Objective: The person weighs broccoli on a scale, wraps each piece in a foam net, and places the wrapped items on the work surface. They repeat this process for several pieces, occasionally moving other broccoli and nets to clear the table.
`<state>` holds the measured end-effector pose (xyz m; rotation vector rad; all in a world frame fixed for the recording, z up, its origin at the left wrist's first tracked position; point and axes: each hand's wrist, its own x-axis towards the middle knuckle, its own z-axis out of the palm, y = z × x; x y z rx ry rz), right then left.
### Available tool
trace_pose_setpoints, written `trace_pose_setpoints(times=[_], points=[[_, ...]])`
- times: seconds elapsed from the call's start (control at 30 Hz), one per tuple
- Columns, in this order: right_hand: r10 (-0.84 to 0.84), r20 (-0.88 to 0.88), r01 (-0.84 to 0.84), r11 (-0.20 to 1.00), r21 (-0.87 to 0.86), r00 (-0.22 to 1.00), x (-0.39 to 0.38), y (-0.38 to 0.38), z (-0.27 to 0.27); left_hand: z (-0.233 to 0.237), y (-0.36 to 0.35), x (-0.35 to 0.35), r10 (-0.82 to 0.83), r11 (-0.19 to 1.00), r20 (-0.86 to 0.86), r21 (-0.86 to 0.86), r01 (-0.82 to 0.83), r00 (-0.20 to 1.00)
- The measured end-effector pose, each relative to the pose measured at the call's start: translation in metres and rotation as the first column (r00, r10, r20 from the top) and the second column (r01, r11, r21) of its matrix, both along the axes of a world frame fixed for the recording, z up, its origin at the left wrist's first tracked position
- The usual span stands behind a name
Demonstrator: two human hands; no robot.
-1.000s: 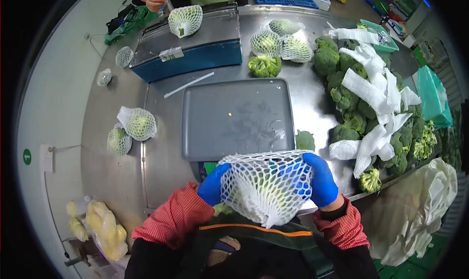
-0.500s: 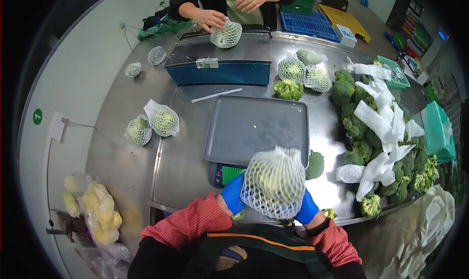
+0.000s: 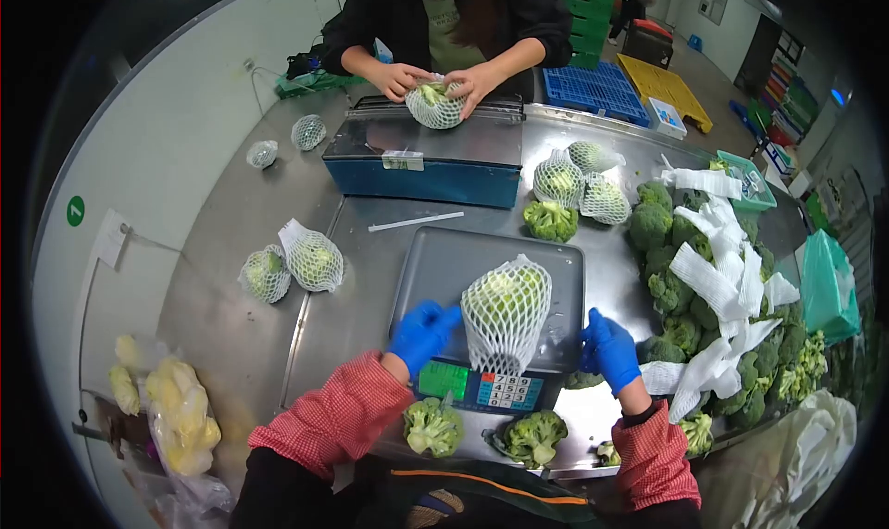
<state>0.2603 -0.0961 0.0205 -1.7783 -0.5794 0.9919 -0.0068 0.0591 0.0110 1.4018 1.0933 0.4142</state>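
Observation:
A head of broccoli in a white foam net (image 3: 505,302) lies on the grey tray of the weighing scale (image 3: 426,251). The scale's green display and keypad (image 3: 509,392) face me. My left hand (image 3: 424,333), in a blue glove, is just left of the netted broccoli, fingers loosely stretched and holding nothing. Off the tray's right edge, my blue-gloved right hand (image 3: 611,349) is apart from the broccoli, open with fingers slightly bent. Two bare broccoli heads, one at the left (image 3: 432,427) and one at the right (image 3: 535,438), sit on the steel table in front of the scale.
Opposite, a co-worker's hands (image 3: 435,89) hold a netted broccoli over a blue-sided machine (image 3: 426,172). Several netted heads (image 3: 558,179) stand beyond the tray. Broccoli (image 3: 651,223) with loose foam nets (image 3: 708,274) is piled at right. Two netted heads (image 3: 313,258) lie left.
My hands have set the netted broccoli on the scale tray, let go and drawn apart to either side. The co-worker now has both hands on a netted broccoli.

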Motion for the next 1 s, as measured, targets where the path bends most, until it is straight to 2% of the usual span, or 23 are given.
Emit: trace_pose_setpoints(times=[0.03, 0.1, 0.13, 0.17, 0.2, 0.27, 0.33, 0.4, 0.47, 0.5, 0.53, 0.57, 0.6, 0.63, 0.67, 0.73, 0.77, 0.83, 0.87, 0.93, 0.97, 1.0], points=[[0.011, -0.039, -0.012, 0.999, -0.031, 0.999, 0.001, 0.005, 0.016, 0.001, 0.007, 0.007, 0.075, 0.991, 0.045, 0.108, -0.079, 0.996], [0.071, 0.005, -0.071, 0.995, 0.072, 0.997, -0.010, 0.020, 0.012, 0.003, 0.016, 0.025, 0.202, 0.921, 0.156, 0.305, -0.241, 0.967], [0.102, 0.030, -0.105, 0.987, 0.119, 0.994, -0.012, 0.027, 0.005, 0.005, 0.016, 0.034, 0.080, 0.982, 0.164, 0.157, -0.106, 0.983], [0.176, 0.302, -0.227, 0.964, 0.141, 0.937, -0.021, 0.047, -0.001, 0.007, 0.014, 0.044, -0.037, 0.999, 0.192, 0.007, 0.037, 0.981], [0.255, 0.139, -0.268, 0.960, 0.087, 0.957, -0.025, 0.044, 0.004, 0.008, 0.013, 0.053, -0.149, 0.974, 0.239, -0.133, 0.184, 0.960], [0.211, 0.120, -0.216, 0.976, 0.024, 0.970, -0.029, 0.049, -0.020, -0.007, 0.002, 0.065, -0.113, 0.991, 0.301, -0.036, 0.129, 0.947], [0.200, -0.071, -0.186, 0.968, 0.166, 0.977, -0.027, 0.040, -0.019, -0.011, -0.008, 0.071, -0.121, 0.992, 0.367, 0.029, 0.119, 0.922], [0.181, -0.226, -0.119, 0.958, 0.260, 0.957, -0.022, 0.032, -0.011, 0.008, -0.019, 0.074, -0.178, 0.984, 0.432, 0.075, 0.161, 0.884], [0.147, -0.346, -0.037, 0.952, 0.305, 0.927, -0.011, 0.022, -0.005, 0.017, -0.020, 0.083, -0.269, 0.960, 0.377, 0.175, 0.217, 0.886], [0.126, -0.381, 0.020, 0.933, 0.358, 0.916, -0.007, 0.018, 0.006, 0.019, -0.019, 0.090, -0.313, 0.941, 0.366, 0.246, 0.234, 0.876], [0.125, -0.344, 0.024, 0.916, 0.400, 0.931, 0.006, 0.013, -0.008, 0.022, -0.018, 0.097, -0.357, 0.916, 0.350, 0.315, 0.250, 0.866], [0.110, -0.471, 0.118, 0.895, 0.429, 0.875, 0.018, 0.007, -0.012, 0.029, -0.017, 0.103, -0.356, 0.932, 0.383, 0.215, 0.293, 0.852], [0.103, -0.587, 0.214, 0.869, 0.446, 0.803, 0.031, 0.003, -0.014, 0.039, -0.018, 0.107, -0.309, 0.941, 0.466, 0.022, 0.338, 0.829], [0.003, -0.667, 0.311, 0.883, 0.351, 0.745, 0.041, 0.001, -0.008, 0.038, -0.017, 0.111, -0.309, 0.940, 0.482, 0.025, 0.339, 0.820], [-0.035, -0.738, 0.414, 0.845, 0.337, 0.673, 0.055, 0.002, -0.012, 0.035, -0.017, 0.115, -0.307, 0.940, 0.499, 0.027, 0.339, 0.811], [-0.071, -0.615, 0.423, 0.787, 0.450, 0.786, 0.101, 0.009, -0.044, 0.013, -0.011, 0.117, -0.323, 0.941, 0.486, 0.074, 0.330, 0.812], [-0.157, -0.531, 0.426, 0.793, 0.434, 0.833, 0.119, 0.014, -0.053, 0.004, -0.008, 0.116, -0.332, 0.940, 0.477, 0.098, 0.326, 0.814], [-0.289, -0.381, 0.444, 0.789, 0.426, 0.878, 0.147, 0.029, -0.073, 0.020, -0.013, 0.110, -0.227, 0.957, 0.486, -0.048, 0.285, 0.844], [-0.321, -0.363, 0.452, 0.812, 0.370, 0.875, 0.161, 0.038, -0.093, 0.025, -0.014, 0.108, -0.174, 0.957, 0.483, -0.121, 0.263, 0.858], [-0.384, -0.318, 0.468, 0.847, 0.252, 0.867, 0.181, 0.056, -0.127, 0.019, -0.011, 0.105, -0.151, 0.957, 0.518, -0.136, 0.256, 0.842], [-0.389, -0.420, 0.503, 0.840, 0.202, 0.820, 0.183, 0.066, -0.138, 0.016, -0.008, 0.104, -0.152, 0.957, 0.525, -0.135, 0.258, 0.838], [-0.407, -0.431, 0.508, 0.849, 0.146, 0.805, 0.178, 0.076, -0.141, 0.014, -0.005, 0.103, -0.152, 0.956, 0.532, -0.135, 0.261, 0.833]])
